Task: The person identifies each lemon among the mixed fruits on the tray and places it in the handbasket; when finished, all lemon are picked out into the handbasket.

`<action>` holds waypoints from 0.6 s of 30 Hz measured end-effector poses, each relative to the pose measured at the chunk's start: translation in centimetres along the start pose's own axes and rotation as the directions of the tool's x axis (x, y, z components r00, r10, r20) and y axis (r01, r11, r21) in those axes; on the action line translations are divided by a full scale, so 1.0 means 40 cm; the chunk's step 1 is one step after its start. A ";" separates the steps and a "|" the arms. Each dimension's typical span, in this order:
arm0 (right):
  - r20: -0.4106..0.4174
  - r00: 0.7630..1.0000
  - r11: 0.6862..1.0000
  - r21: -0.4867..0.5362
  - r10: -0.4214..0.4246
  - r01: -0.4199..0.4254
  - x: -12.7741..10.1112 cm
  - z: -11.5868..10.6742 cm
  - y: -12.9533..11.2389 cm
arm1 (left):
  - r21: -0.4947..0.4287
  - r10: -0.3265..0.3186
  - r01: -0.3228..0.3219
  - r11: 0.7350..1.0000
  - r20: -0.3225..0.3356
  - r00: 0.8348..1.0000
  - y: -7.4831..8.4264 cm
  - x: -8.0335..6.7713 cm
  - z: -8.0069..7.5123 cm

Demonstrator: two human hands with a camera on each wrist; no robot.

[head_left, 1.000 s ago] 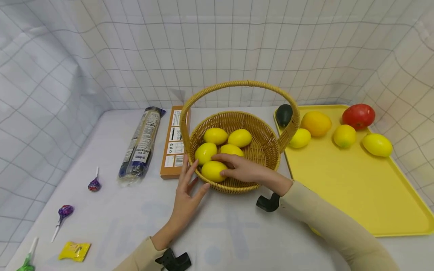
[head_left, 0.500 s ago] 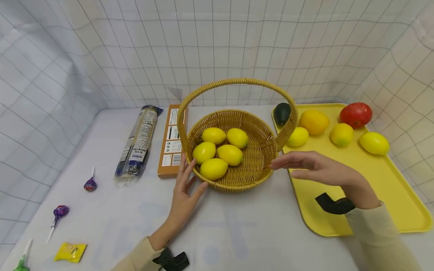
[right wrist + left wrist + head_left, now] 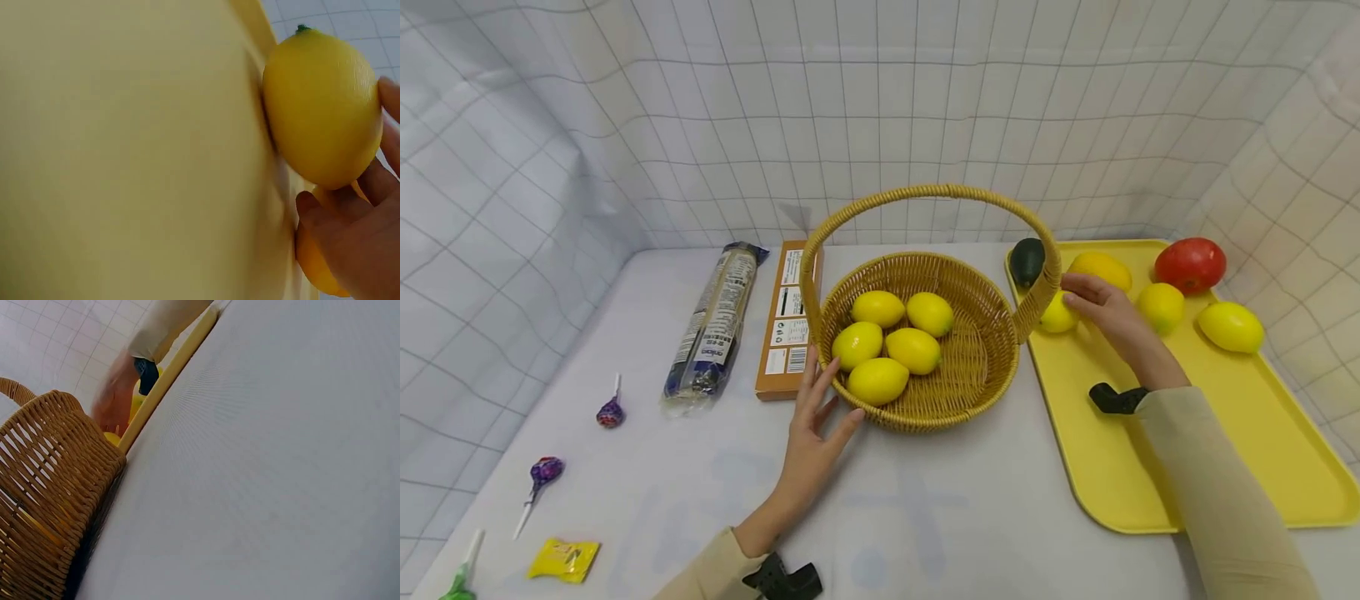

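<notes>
A wicker basket (image 3: 940, 412) with a tall handle stands mid-table and holds several lemons (image 3: 913, 350). My left hand (image 3: 829, 393) lies flat on the table, its straight fingers against the basket's left wall (image 3: 56, 487). My right hand (image 3: 1077, 297) has reached onto the yellow tray (image 3: 1150, 467) and curls round a lemon (image 3: 1054, 319) just behind the handle's right foot. In the right wrist view that lemon (image 3: 322, 106) fills the frame, with my thumb (image 3: 312, 209) under it and a finger at its right edge.
Further back on the tray lie a dark avocado (image 3: 1028, 260), an orange-yellow fruit (image 3: 1105, 268), a red fruit (image 3: 1190, 264) and two lemons (image 3: 1230, 326). Left of the basket are a brown box (image 3: 786, 321), a biscuit pack (image 3: 713, 321), lollipops (image 3: 611, 410) and a yellow sweet (image 3: 563, 560).
My right hand let go of a lemon in the basket, swung right over the tray and closed on a lemon there. The left hand stayed by the basket.
</notes>
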State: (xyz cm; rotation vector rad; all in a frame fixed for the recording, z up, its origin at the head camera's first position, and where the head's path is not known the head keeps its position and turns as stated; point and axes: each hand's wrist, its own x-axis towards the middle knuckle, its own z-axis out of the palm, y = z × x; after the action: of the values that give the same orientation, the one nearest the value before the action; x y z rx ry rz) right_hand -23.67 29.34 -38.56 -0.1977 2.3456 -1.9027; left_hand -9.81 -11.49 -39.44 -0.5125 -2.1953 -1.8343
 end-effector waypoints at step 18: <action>0.225 0.971 0.939 -0.343 0.085 -0.003 -0.170 0.009 -0.047 | 0.004 0.003 -0.003 1.000 0.005 1.000 0.000 0.000 -0.001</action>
State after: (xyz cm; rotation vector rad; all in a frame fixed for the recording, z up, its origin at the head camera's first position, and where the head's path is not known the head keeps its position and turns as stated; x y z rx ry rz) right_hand -16.86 29.81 -36.76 -0.3760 2.4670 -1.3513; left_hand -9.81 -11.52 -39.44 -0.5193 -2.1997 -1.8291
